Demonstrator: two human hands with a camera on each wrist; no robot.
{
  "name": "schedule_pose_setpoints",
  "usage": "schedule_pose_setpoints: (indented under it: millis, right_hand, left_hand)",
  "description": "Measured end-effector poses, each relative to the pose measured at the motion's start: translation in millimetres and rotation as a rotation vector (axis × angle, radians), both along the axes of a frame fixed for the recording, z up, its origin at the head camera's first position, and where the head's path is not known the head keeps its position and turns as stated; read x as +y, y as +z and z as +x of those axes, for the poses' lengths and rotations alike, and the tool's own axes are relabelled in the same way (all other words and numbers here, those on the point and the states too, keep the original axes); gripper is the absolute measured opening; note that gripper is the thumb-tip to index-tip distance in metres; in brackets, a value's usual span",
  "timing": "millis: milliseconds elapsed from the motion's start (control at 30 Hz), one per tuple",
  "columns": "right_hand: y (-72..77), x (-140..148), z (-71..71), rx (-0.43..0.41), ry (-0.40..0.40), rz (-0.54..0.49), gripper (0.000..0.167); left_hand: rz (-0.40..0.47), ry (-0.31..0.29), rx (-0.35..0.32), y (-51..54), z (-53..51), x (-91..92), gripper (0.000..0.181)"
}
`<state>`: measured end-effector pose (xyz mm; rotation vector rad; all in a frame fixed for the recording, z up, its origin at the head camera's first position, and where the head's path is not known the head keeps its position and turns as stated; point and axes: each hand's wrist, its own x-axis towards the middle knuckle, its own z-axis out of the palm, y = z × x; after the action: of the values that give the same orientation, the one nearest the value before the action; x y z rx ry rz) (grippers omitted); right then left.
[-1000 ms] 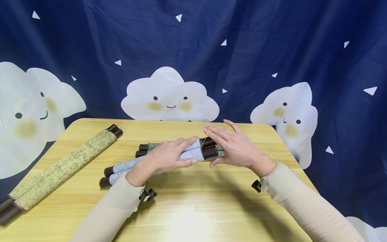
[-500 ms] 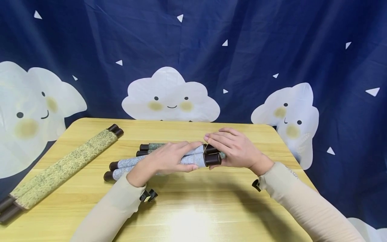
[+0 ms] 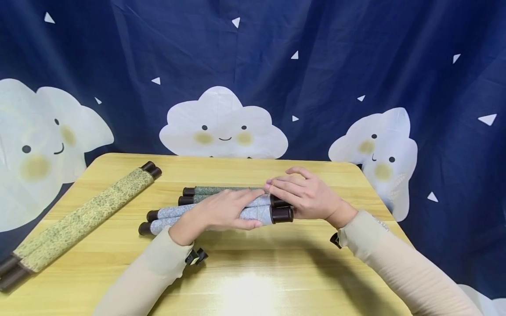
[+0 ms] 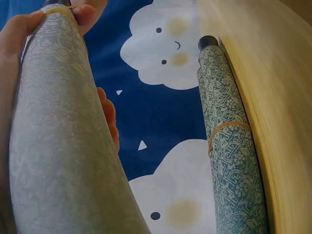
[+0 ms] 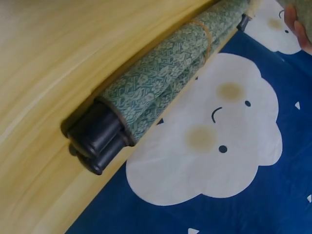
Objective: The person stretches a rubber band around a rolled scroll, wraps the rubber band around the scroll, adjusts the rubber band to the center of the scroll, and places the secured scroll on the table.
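A light blue patterned scroll [image 3: 258, 213], rolled from both sides into two parallel rolls with dark end knobs, is held above the table. My left hand [image 3: 223, 208] grips it near its right part, fingers over the top and thumb along the near side. At the right end my right hand [image 3: 314, 197] pinches a thin yellowish rubber band [image 4: 58, 10] that goes round the scroll, as the left wrist view shows. Behind lies a green patterned scroll [image 5: 165, 68], with an orange-brown rubber band [image 4: 229, 125] round its middle. My hands partly hide it in the head view.
A yellow patterned scroll [image 3: 87, 215] with dark knobs lies slantwise on the left of the wooden table [image 3: 245, 272]. A dark blue curtain [image 3: 253, 48] with white clouds hangs behind the table's far edge.
The light blue scroll has shifted right and its right end has dipped lower. My right hand's fingers have closed in at that end. The green and yellow scrolls stay put.
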<state>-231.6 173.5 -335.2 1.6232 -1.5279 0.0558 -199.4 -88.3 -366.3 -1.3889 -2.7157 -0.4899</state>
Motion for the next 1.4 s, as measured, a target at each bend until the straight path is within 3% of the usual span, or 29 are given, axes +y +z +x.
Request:
schedule_pose_setpoints:
  millis: [100,233,600,800,1100,1267,1400]
  right_hand:
    - [-0.9,-2,0.8,0.01,0.026,0.035,0.043]
    - [-4.4,-4,2.2,-0.057,0.054,0.097,0.037]
    - [-8.0,-6,10.2,-0.431,-0.081,0.186,0.054]
    - [-12.0,-10,11.3,-0.562,-0.102,0.17,0.055]
    - [-7.1,-6,10.4,-0.711,-0.064,-0.001,0.047]
    - [-6.9,2,17.8,-0.77,-0.175,-0.161,0.049]
    - [-12.6,3,29.9,-0.939,-0.302,-0.338,0.035]
  left_hand:
    - [0.005,0.013,-0.028,1.5,-1.3,-0.4,0.084]
    - [-0.005,0.019,-0.04,3.1,-3.2,-1.5,0.085]
    - [0.0,0.011,-0.064,1.7,-8.4,-3.5,0.081]
    - [-0.006,0.048,-0.045,0.0,-8.8,-4.3,0.081]
    - [-0.009,0.067,0.06,-1.8,-9.1,-5.0,0.086]
    - [-0.011,0.092,0.074,-3.1,-8.4,-3.8,0.093]
    - [-0.029,0.109,0.078,-5.6,-7.6,-1.1,0.096]
